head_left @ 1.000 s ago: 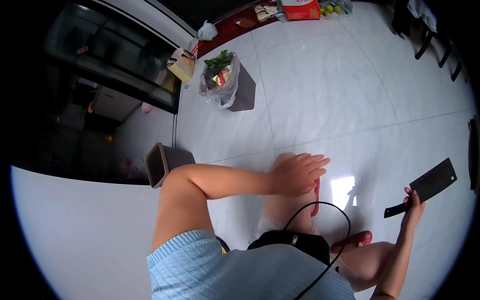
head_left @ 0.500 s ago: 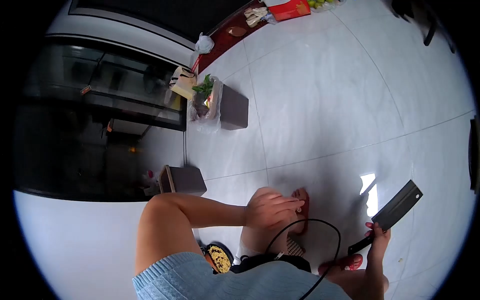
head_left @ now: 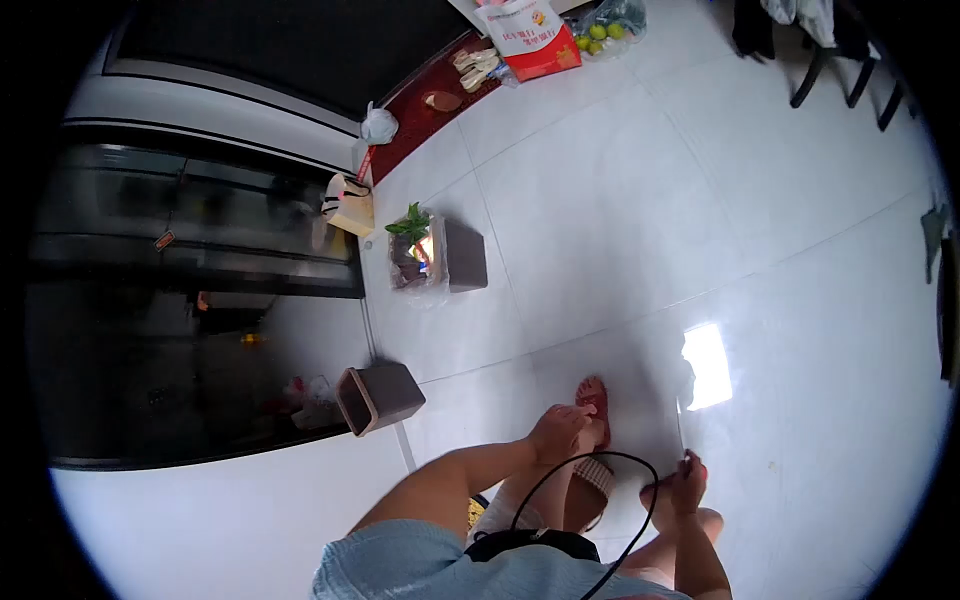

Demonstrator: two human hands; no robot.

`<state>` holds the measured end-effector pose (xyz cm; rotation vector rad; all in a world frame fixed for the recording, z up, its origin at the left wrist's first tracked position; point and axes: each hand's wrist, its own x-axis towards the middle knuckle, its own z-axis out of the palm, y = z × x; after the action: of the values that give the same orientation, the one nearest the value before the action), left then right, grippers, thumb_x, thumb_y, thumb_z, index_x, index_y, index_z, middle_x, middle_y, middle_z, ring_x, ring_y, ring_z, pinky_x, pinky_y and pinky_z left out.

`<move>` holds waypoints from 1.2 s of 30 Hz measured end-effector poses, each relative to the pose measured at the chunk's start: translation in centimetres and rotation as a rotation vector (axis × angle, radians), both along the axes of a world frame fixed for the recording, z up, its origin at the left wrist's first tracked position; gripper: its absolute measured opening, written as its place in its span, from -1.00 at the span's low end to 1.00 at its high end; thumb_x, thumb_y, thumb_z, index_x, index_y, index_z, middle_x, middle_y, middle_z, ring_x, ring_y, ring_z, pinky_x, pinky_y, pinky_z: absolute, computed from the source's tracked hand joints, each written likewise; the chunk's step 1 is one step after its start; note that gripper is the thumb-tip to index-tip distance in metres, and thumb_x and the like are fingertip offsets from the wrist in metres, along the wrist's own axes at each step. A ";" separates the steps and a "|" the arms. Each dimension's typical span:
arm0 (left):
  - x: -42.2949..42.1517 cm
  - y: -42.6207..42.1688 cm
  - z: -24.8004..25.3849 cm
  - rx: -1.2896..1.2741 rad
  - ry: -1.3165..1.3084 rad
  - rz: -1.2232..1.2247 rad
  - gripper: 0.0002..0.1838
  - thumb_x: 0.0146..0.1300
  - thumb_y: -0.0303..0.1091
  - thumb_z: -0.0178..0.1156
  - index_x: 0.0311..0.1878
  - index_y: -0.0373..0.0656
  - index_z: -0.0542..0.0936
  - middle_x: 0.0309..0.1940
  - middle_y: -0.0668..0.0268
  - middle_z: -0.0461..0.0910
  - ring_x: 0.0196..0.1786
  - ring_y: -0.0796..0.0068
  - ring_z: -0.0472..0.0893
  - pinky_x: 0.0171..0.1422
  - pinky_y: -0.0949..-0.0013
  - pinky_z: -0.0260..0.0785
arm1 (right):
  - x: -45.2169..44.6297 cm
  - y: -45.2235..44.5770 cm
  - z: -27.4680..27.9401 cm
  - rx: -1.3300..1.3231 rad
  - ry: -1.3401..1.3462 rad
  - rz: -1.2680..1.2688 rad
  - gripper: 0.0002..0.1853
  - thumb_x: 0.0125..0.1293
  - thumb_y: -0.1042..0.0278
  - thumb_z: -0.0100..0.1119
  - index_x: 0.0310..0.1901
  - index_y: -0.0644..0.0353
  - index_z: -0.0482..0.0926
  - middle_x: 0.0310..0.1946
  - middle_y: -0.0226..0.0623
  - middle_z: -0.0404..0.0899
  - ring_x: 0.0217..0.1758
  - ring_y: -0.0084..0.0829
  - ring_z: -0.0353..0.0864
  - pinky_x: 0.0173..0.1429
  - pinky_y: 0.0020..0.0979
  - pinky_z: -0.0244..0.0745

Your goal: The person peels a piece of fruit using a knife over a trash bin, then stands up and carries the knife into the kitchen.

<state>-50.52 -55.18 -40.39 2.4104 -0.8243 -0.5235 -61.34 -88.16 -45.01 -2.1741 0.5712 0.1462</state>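
Observation:
My right hand [head_left: 688,485] is closed around a cleaver [head_left: 681,432] low at the right. The blade is turned nearly edge-on, so only a thin line of it shows beside a bright floor reflection. Above my leg, my left hand [head_left: 558,432] has its fingers partly stretched out, with nothing visible in them. A black cable [head_left: 600,455] loops between my two hands in front of my body. Red sandals [head_left: 592,392] are on my feet below.
A grey bin [head_left: 465,255] with a plastic liner and green leaves stands ahead; another grey bin [head_left: 385,393] is nearer. Glass doors [head_left: 200,240] line the left. A red-and-white bag [head_left: 535,40] and green fruit [head_left: 600,40] are at the back. Chair legs [head_left: 855,85] stand at upper right.
The cleaver has turned from showing its broad side to nearly edge-on, and my right hand has moved left. My left hand sits slightly lower; the view has shifted.

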 end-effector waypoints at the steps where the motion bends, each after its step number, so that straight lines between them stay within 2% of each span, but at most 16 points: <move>1: -1.1 0.1 0.7 0.078 -0.061 0.043 -0.49 0.05 -0.35 0.20 0.12 -0.26 0.42 0.25 0.12 0.40 0.29 0.15 0.39 0.34 0.11 0.20 | -1.1 0.3 2.3 -0.086 -0.034 0.061 -0.72 0.41 0.34 -0.06 0.09 0.15 0.45 -0.18 -0.08 0.62 -0.10 -0.07 0.63 -0.02 -0.15 0.48; 3: -2.5 0.0 3.4 0.129 -0.137 0.094 -0.48 0.06 -0.34 0.20 0.13 -0.28 0.41 0.22 0.09 0.42 0.26 0.12 0.42 0.32 0.12 0.23 | -2.4 -0.5 7.3 -0.193 -0.127 0.133 -0.73 0.38 0.39 -0.02 0.09 0.16 0.42 -0.29 -0.12 0.62 -0.20 -0.12 0.64 -0.11 -0.18 0.49; 5: -4.8 0.9 7.2 0.219 0.309 0.394 -0.46 0.10 -0.32 0.18 0.16 -0.31 0.38 0.17 0.03 0.46 0.17 0.02 0.48 0.25 0.10 0.30 | -3.7 -2.2 13.5 -0.147 0.040 0.140 -0.72 0.34 0.46 0.01 0.08 0.15 0.41 -0.40 -0.17 0.62 -0.33 -0.17 0.63 -0.23 -0.21 0.49; 7: -9.3 4.1 8.0 0.003 0.280 0.559 -0.46 0.16 -0.23 0.15 0.17 -0.30 0.38 0.12 -0.01 0.49 0.13 -0.05 0.50 0.20 0.09 0.35 | -5.2 -4.4 17.8 -0.278 0.002 0.196 -0.69 0.27 0.51 0.06 0.06 0.15 0.41 -0.49 -0.18 0.58 -0.42 -0.18 0.61 -0.32 -0.22 0.47; 9: -12.1 8.8 9.0 0.039 0.461 0.570 -0.48 0.20 -0.13 0.10 0.15 -0.26 0.42 0.07 0.01 0.53 0.15 -0.04 0.49 0.21 0.08 0.35 | -7.0 -6.5 20.2 -0.380 0.190 0.102 -0.67 0.19 0.50 0.07 0.02 0.10 0.45 -0.53 -0.05 0.55 -0.44 0.00 0.58 -0.34 -0.07 0.42; 12: -17.6 15.8 9.5 -0.025 0.542 0.933 -0.51 0.25 -0.05 0.09 0.08 -0.25 0.47 0.07 0.01 0.52 0.16 0.01 0.49 0.26 0.13 0.33 | -13.4 -14.8 12.6 -0.375 0.295 -0.011 -0.69 0.22 0.61 -0.05 0.01 0.20 0.36 -0.58 -0.18 0.50 -0.70 -0.35 0.52 -0.71 -0.28 0.37; 13: -20.1 18.2 8.5 -0.058 0.501 1.050 -0.59 0.22 -0.09 0.07 -0.01 -0.19 0.54 -0.02 0.04 0.59 0.09 0.02 0.54 0.20 0.12 0.39 | -11.2 -12.0 18.8 -0.221 0.470 -0.122 -0.77 0.24 0.63 -0.08 -0.06 0.23 0.34 -0.61 -0.19 0.46 -0.72 -0.35 0.53 -0.77 -0.27 0.43; 15: -24.1 24.9 3.5 0.421 0.120 0.266 -0.65 0.19 -0.08 0.15 -0.13 -0.15 0.61 -0.08 0.08 0.61 0.03 0.05 0.58 0.17 0.15 0.43 | -9.1 -8.2 25.3 -0.157 0.534 -0.274 -0.87 0.22 0.61 -0.08 -0.19 0.34 0.35 -0.58 -0.08 0.52 -0.69 -0.24 0.59 -0.70 -0.26 0.56; 19: -26.6 30.7 10.7 0.671 0.283 0.223 -0.71 0.04 -0.15 0.31 -0.21 -0.09 0.65 -0.18 0.14 0.64 -0.01 0.12 0.61 0.10 0.17 0.49 | -6.4 -2.4 30.0 -0.087 0.480 -0.295 -0.94 0.24 0.60 -0.08 -0.24 0.31 0.32 -0.58 -0.11 0.52 -0.69 -0.28 0.59 -0.70 -0.27 0.57; 23: -26.8 35.4 10.3 0.501 0.327 0.139 -0.68 0.02 -0.15 0.31 -0.18 -0.09 0.62 -0.26 0.21 0.60 -0.03 0.14 0.58 0.01 0.02 0.51 | -1.6 7.2 37.2 -0.262 0.449 -0.043 -0.91 0.27 0.58 -0.07 -0.21 0.31 0.31 -0.57 -0.11 0.52 -0.69 -0.27 0.60 -0.69 -0.31 0.57; 24: -26.8 35.3 10.1 0.179 0.712 0.750 -0.68 0.07 -0.14 0.27 -0.15 -0.06 0.57 -0.21 0.24 0.57 -0.03 0.17 0.57 0.02 -0.02 0.49 | -1.2 6.9 35.2 -0.421 0.396 0.150 -0.95 0.26 0.49 -0.01 -0.30 0.26 0.38 -0.57 -0.15 0.53 -0.64 -0.24 0.61 -0.63 -0.20 0.54; 26: -28.1 36.1 6.2 0.465 0.133 0.456 -0.74 0.05 -0.17 0.26 -0.21 -0.02 0.56 -0.28 0.26 0.59 -0.06 0.19 0.57 0.05 0.06 0.46 | -1.6 1.7 26.0 -0.667 0.293 0.407 -0.86 0.24 0.35 0.07 -0.42 0.22 0.48 -0.57 -0.18 0.54 -0.58 -0.21 0.62 -0.54 -0.09 0.49; 27: -27.1 36.8 5.1 0.050 0.380 0.879 -0.80 0.03 -0.21 0.25 -0.30 -0.05 0.56 -0.31 0.22 0.59 -0.09 0.16 0.58 0.02 0.06 0.45 | -2.2 -2.4 19.5 -0.737 0.259 0.485 -0.82 0.22 0.31 0.11 -0.46 0.22 0.50 -0.57 -0.16 0.56 -0.58 -0.20 0.61 -0.51 -0.07 0.46; 30: -24.8 37.4 4.1 -0.339 0.596 1.421 -0.73 0.12 -0.22 0.15 -0.18 -0.17 0.59 -0.18 0.07 0.61 -0.05 0.05 0.59 0.08 0.10 0.45 | 7.9 5.9 26.3 -0.635 0.416 0.533 -0.82 0.23 0.31 0.10 -0.45 0.22 0.49 -0.59 -0.16 0.55 -0.60 -0.21 0.60 -0.54 -0.09 0.46; 32: -23.8 37.7 4.2 -0.418 0.550 1.558 -0.65 0.16 -0.19 0.13 -0.07 -0.22 0.57 -0.10 0.02 0.62 0.00 0.01 0.58 0.13 0.13 0.43 | 12.7 9.5 28.4 -0.583 0.468 0.547 -0.81 0.24 0.31 0.09 -0.45 0.22 0.49 -0.60 -0.17 0.55 -0.62 -0.22 0.60 -0.56 -0.11 0.45; 36: -20.0 40.9 11.9 -0.362 0.573 1.727 -0.56 0.19 -0.14 0.18 0.04 -0.25 0.52 -0.03 0.01 0.61 0.10 0.09 0.57 0.19 0.19 0.41 | 21.3 15.5 30.2 -0.536 0.518 0.623 -0.81 0.26 0.32 0.08 -0.44 0.23 0.48 -0.63 -0.17 0.54 -0.65 -0.24 0.59 -0.60 -0.14 0.44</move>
<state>-70.48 -14.31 -28.52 1.6152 1.2420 -0.2168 -40.09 -72.63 -14.81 -2.7949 0.1901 1.0116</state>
